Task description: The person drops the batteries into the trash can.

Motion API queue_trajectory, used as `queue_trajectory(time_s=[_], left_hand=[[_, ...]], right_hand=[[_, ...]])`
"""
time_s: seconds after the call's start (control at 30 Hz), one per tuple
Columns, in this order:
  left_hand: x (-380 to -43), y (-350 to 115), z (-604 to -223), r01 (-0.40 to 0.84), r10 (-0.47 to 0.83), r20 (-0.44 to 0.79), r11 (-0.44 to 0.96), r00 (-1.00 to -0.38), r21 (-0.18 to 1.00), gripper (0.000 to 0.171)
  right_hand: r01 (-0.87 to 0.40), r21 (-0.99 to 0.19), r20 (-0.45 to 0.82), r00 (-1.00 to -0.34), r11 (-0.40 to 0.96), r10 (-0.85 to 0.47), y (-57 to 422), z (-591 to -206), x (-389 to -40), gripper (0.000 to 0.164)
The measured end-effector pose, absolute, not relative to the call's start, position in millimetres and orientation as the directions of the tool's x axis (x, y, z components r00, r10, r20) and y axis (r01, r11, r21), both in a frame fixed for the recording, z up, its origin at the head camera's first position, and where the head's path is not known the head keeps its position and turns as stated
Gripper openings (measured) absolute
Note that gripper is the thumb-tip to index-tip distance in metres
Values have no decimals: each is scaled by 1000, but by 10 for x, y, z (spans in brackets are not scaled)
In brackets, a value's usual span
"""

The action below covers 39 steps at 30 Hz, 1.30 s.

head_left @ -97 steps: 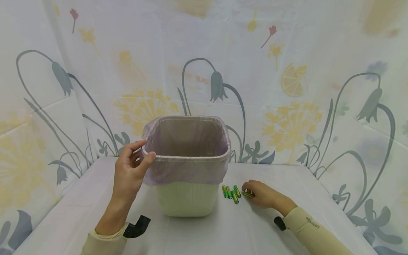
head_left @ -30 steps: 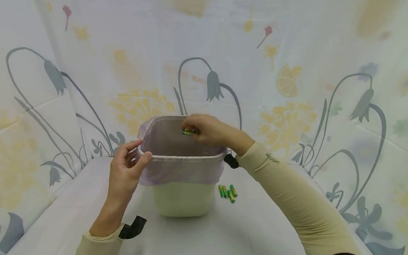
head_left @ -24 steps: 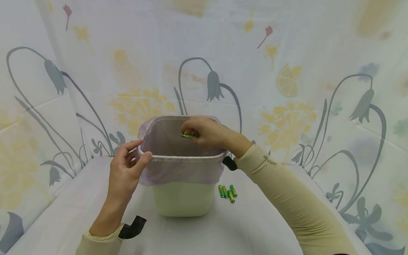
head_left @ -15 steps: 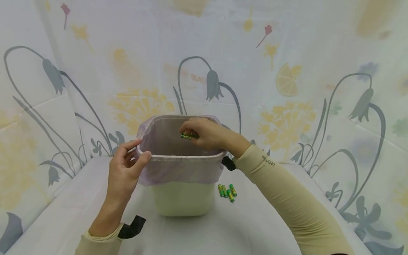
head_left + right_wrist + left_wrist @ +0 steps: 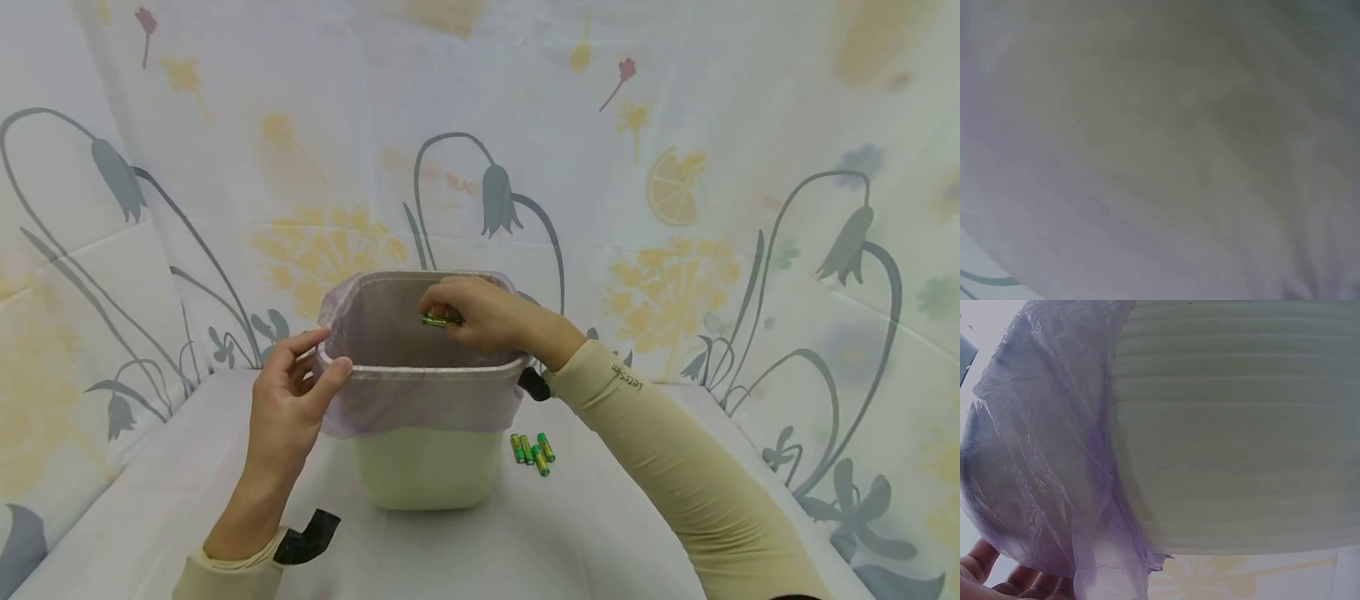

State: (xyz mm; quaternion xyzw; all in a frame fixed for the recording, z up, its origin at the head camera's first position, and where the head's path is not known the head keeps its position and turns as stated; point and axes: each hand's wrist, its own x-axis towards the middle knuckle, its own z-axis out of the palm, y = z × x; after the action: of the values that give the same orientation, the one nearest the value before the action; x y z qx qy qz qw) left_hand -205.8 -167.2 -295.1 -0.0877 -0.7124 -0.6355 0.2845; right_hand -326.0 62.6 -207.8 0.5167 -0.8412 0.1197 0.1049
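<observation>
A pale green trash bin (image 5: 427, 475) stands on the table, lined with a thin purple bag (image 5: 427, 402) folded over its rim. My left hand (image 5: 288, 408) grips the rim at its near left corner, thumb in front and fingers along the side. In the left wrist view its fingers (image 5: 1019, 578) show at the bag's edge, beside the bin's ribbed wall (image 5: 1229, 444). My right hand (image 5: 487, 315) pinches a green battery (image 5: 438, 320), lying level at the bin's mouth. Blurred bag film (image 5: 1116, 156) fills most of the right wrist view.
Several more green batteries (image 5: 540, 461) lie close together on the white tabletop (image 5: 600, 517), right of the bin. A flower-printed cloth (image 5: 337, 125) hangs behind and at both sides.
From beside the loose batteries, my right hand has carried one battery up and left to the bin's mouth, then hardly moved over the last second. My left hand stays on the rim.
</observation>
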Motion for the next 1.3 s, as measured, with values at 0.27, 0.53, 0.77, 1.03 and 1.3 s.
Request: queue_trajectory(time_s=[0.27, 0.53, 0.77, 1.03, 1.3], left_hand=[[-2059, -1666, -2949, 490, -233, 520, 178, -821, 853, 43], [-2061, -1660, -2945, 487, -229, 518, 180, -824, 855, 43], [-2066, -1657, -2947, 491, -224, 522, 182, -823, 852, 43], [-2076, -1650, -2952, 489, -237, 519, 179, -821, 854, 43], [-2059, -1665, -2952, 482, -239, 514, 181, -824, 857, 43]], right_hand=[[-894, -102, 294, -446, 437, -845, 623, -2087, -3260, 32], [-891, -126, 296, -454, 437, -840, 639, -2089, -3261, 34], [-887, -126, 309, -460, 444, -832, 655, -2058, -3233, 35], [-889, -184, 422, -457, 420, -783, 853, -2033, -3201, 32], [-932, -191, 624, -359, 309, -694, 1245, -2184, -3145, 25]])
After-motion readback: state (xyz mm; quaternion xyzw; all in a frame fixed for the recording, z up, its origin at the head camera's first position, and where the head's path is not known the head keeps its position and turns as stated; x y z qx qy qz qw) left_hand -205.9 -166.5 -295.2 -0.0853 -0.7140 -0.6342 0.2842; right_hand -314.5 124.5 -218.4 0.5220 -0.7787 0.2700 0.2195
